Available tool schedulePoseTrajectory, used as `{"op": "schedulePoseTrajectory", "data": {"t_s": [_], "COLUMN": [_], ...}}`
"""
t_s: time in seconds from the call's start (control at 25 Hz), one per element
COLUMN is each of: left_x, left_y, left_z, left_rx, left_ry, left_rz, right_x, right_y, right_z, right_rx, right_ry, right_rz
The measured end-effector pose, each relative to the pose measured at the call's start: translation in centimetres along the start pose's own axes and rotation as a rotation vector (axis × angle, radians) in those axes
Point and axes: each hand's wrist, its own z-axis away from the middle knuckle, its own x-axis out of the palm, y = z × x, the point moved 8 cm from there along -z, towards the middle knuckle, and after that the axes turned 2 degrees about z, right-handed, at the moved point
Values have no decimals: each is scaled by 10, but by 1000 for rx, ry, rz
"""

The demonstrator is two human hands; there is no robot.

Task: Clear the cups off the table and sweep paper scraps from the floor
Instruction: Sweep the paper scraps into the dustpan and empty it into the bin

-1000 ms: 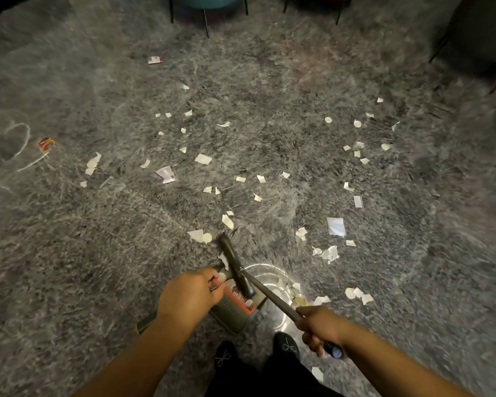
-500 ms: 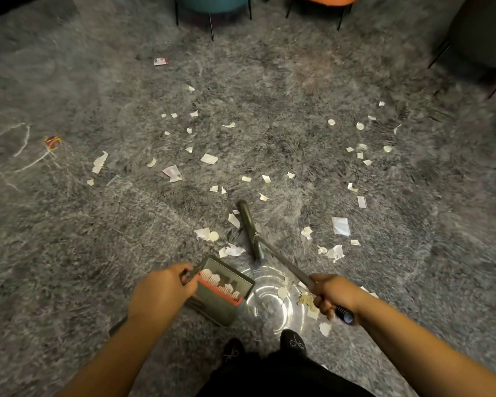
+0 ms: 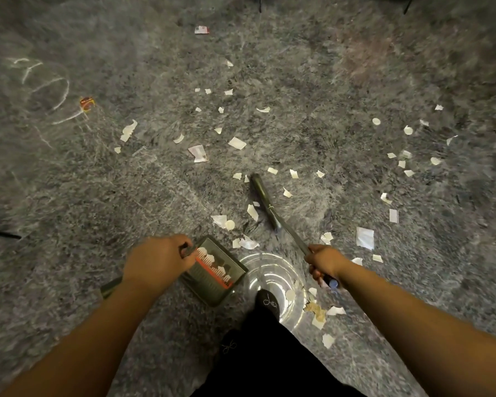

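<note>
Grey carpet [image 3: 69,196] — broom [image 3: 265,206], dustpan [image 3: 215,270] gripped

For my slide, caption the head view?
Left hand holds dustpan, right hand holds broom among paper scraps.

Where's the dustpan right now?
In the head view the dustpan sits low and just left of centre on the grey carpet, held by the left hand, beside a clear round dish.
</note>
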Motion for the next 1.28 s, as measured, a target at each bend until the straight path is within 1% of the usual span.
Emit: {"op": "schedulePoseTrajectory", "data": {"t_s": [0.12, 0.2, 0.36, 0.48, 0.6, 0.68, 0.8, 0.96, 1.04, 1.16, 1.28], "left_x": [-4, -6, -4, -5, -3, -2, -3, -6, -10, -18, -18], "left_y": [16, 18, 17, 21, 24, 24, 25, 12, -3, -26, -37], "left_z": [-9, -17, -21, -18, -16, -15, -12, -1, 8, 17, 18], "left_rx": [40, 54, 50, 36, 29, 27, 31, 0, -65, -206, -285], "left_ry": [42, 53, 24, 31, 14, -7, -5, -21, -7, 71, 82], "left_rz": [-77, -118, -103, -170, -199, -202, -176, -103, -63, 21, 34], "right_x": [4, 16, 47, 67, 72, 66, 51, 34, 26, 19, 22], "right_y": [-15, -22, -14, -6, -5, -9, -18, -33, -42, -59, -82], "right_z": [-23, -30, -15, 7, 25, 33, 37, 38, 36, 21, -5], "right_rx": [18, 46, 132, 194, 208, 227, 262, 184, 158, 101, 35], "right_ry": [-54, -115, -249, -341, -391, -412, -399, -382, -366, -311, -268], "right_rz": [111, 136, 96, 46, 33, -27, -155, -107, -87, -33, 59]}}
